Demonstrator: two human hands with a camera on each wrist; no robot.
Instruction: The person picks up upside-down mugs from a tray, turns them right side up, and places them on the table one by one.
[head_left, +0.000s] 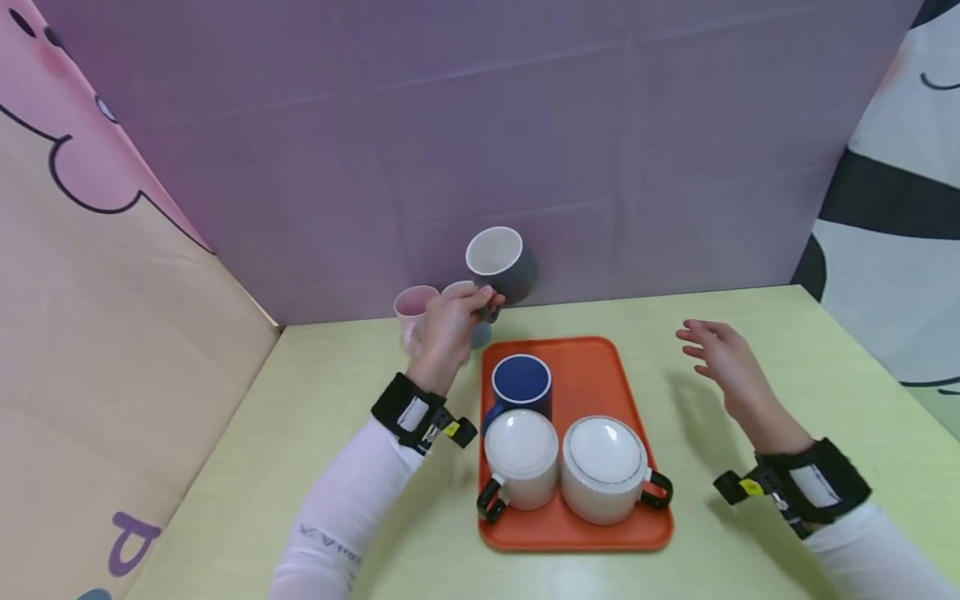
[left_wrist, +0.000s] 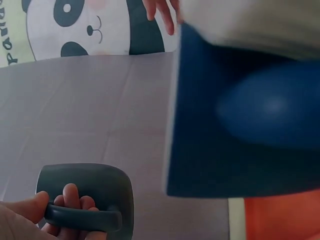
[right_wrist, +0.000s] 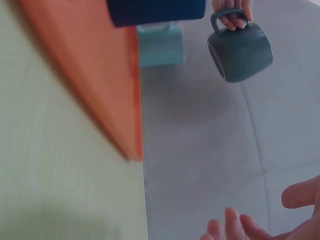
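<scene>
Well, the left hand [head_left: 450,325] grips the grey mug [head_left: 504,265] by its handle, tilted; it looks hard, breakable ceramic; the right hand [head_left: 723,358] hovers slack.

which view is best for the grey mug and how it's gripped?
Head view: whole grey mug tilted, lifted above the table, left hand gripping its handle. Left wrist shows only fingers round the handle, close up. Right wrist shows it small, at the top.

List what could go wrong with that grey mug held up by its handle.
The left hand holds the grey mug tilted in the air by its handle alone; it could slip or swing. Lowered carelessly, it might knock the pink cup below or the blue mug on the orange tray. The right hand hovers apart, giving no support.
</scene>
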